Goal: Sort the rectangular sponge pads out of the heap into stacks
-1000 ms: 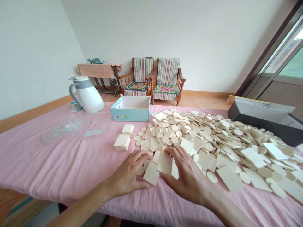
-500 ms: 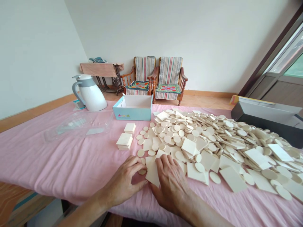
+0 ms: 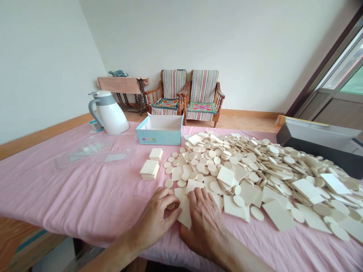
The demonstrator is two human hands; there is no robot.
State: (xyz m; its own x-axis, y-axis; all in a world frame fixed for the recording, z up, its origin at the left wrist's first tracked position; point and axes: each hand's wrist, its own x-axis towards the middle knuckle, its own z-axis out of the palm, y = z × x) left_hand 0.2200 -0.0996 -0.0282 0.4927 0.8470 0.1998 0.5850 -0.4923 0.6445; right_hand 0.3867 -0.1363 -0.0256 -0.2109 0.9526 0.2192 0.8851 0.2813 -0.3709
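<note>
- On the pink cloth (image 3: 93, 192), near the edge, I see a pale tile (image 3: 184, 204).
- The left hand (image 3: 155, 212) curls at its left edge; I can't tell whether it grips.
- The right hand (image 3: 206, 221) covers its right side, grip hidden.
- Two tidy stacks (image 3: 149, 168) look done; the loose mixed pile (image 3: 249, 162) suggests much is left.

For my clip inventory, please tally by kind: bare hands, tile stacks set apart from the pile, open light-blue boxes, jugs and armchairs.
Left hand and right hand: 2
Front tile stack and rear tile stack: 2
Open light-blue box: 1
Jug: 1
Left armchair and right armchair: 2
Total: 8
</note>
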